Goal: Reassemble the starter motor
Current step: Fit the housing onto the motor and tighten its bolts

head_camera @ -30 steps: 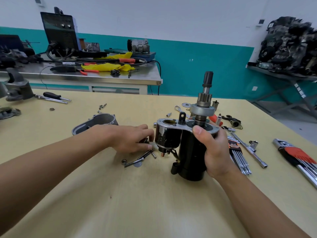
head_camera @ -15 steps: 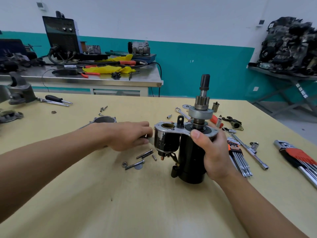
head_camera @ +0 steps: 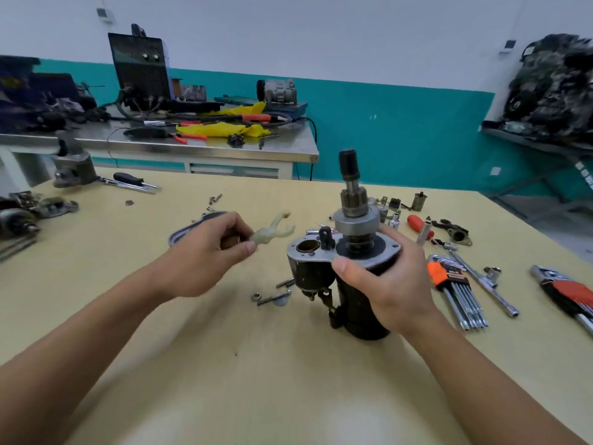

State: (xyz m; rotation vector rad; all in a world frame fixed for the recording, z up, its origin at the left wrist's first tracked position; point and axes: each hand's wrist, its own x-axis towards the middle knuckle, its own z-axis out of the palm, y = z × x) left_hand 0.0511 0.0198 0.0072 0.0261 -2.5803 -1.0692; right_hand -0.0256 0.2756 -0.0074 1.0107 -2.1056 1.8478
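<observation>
While the left hand [head_camera: 202, 258], fingers curled, pinches the stem of a pale plastic fork lever [head_camera: 274, 232] held in the air just left of the starter motor [head_camera: 349, 277], the right hand [head_camera: 394, 284] grips that motor's black body, thumb on the plate rim. Motor: upright on the yellow table [head_camera: 224, 364], pinion shaft uppermost. Adjacent: loose bolts [head_camera: 276, 297] near its base, hex key set [head_camera: 459, 290] to the right, grey housing [head_camera: 189, 228], blurred and possibly the nose cover, behind the left hand.

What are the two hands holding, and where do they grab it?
The left hand pinches the pale forked lever by its stem end. The right hand grips the starter motor around its black body.
</observation>
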